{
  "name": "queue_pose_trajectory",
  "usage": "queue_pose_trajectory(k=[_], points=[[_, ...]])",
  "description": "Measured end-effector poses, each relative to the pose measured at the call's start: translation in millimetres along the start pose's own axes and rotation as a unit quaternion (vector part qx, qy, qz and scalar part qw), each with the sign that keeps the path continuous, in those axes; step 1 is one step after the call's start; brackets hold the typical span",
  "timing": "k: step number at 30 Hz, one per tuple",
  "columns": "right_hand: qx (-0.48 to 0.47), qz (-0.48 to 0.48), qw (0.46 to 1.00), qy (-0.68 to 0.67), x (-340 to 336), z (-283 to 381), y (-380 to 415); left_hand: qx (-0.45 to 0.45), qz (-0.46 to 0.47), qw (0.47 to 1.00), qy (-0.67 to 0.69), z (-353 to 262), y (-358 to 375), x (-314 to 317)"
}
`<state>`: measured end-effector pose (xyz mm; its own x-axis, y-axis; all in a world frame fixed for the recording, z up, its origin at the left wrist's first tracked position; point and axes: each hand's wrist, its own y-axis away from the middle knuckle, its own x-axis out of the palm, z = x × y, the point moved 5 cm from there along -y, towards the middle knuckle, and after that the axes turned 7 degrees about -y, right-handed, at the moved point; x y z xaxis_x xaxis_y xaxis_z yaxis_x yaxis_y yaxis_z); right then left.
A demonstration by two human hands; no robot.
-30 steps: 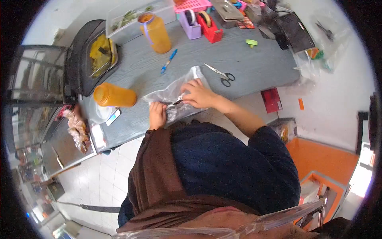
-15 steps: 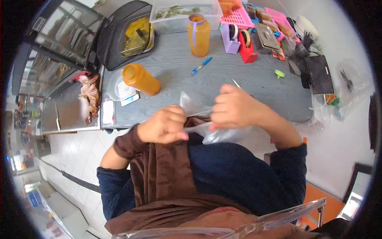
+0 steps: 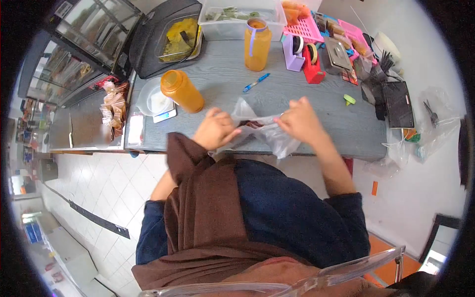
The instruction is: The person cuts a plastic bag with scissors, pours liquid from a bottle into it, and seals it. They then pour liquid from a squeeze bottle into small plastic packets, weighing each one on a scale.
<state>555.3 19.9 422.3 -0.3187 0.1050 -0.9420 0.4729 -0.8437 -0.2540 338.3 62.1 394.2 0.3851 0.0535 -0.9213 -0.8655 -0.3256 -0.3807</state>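
A thin whitish plastic bag [image 3: 282, 141] is stretched between my two hands at the front edge of the grey table [image 3: 217, 79]. My left hand [image 3: 216, 129] is closed on its left side, thumb pointing inward. On the other side my right hand [image 3: 299, 120] pinches the bag's right edge. Something dark reddish-brown shows in the bag's opening; what it is I cannot tell. Beyond the hands lies a blue pen [image 3: 256, 82]. An orange bottle [image 3: 183, 91] leans to the left, and another orange bottle [image 3: 257, 45] with a purple strap stands farther back.
At the back are a glass dish of yellow food [image 3: 179, 39] and a clear tub [image 3: 242, 24]. Purple [image 3: 294, 53] and red [image 3: 313, 64] tape dispensers stand right of the bottle. A green item [image 3: 349, 99] lies at the right. A knife [image 3: 71, 131] rests on the left counter.
Both hands have moved away from the body over the table edge, spreading farther apart with the bag between them. The camera view has shifted slightly.
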Motion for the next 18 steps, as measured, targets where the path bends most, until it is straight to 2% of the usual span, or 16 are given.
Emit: queue_pose_trajectory(k=[1, 2, 4, 5, 7, 10, 12, 14, 15, 18], points=[[0.061, 0.081, 0.994, 0.035, 43.1, -4.4, 2.1, -0.024, 0.033, 0.999, 0.002, 1.7, 5.4, 33.1], [0.122, 0.162, 0.977, 0.07, 77.6, -0.1, 4.3, -0.039, 0.019, 0.999, 0.014, -0.9, 9.8, 46.7], [0.135, 0.201, 0.97, 0.015, 103.9, 31.5, -17.7, -0.071, -0.014, 0.997, 0.033, -5.4, 16.5, 56.2], [0.163, 0.179, 0.97, 0.01, 120.4, 39.7, -24.0, -0.085, -0.046, 0.994, 0.046, -6.1, 18.6, 50.5], [0.217, 0.139, 0.966, -0.006, 157.4, 50.6, -26.4, -0.092, -0.05, 0.994, 0.041, -8.1, 26.9, 48.6], [0.167, 0.017, 0.982, 0.085, 157.8, 50.0, -32.7, -0.125, -0.04, 0.99, 0.043, -8.3, 39.9, 53.1], [0.126, 0.06, 0.984, -0.113, 163.3, 37.8, -30.9, -0.18, -0.06, 0.979, 0.079, -7.8, 41.9, 52.2], [0.096, 0.091, 0.933, -0.335, 148.1, 30.3, -25.9, -0.255, -0.108, 0.949, 0.149, -5.7, 43.5, 48.0], [0.103, 0.044, 0.923, -0.368, 132.3, 27.7, -23.0, -0.261, -0.123, 0.933, 0.215, -0.3, 45.0, 56.7], [0.242, -0.018, 0.761, -0.601, 105.2, 19.7, -9.1, -0.254, -0.208, 0.91, 0.252, -1.2, 36.4, 51.4]])
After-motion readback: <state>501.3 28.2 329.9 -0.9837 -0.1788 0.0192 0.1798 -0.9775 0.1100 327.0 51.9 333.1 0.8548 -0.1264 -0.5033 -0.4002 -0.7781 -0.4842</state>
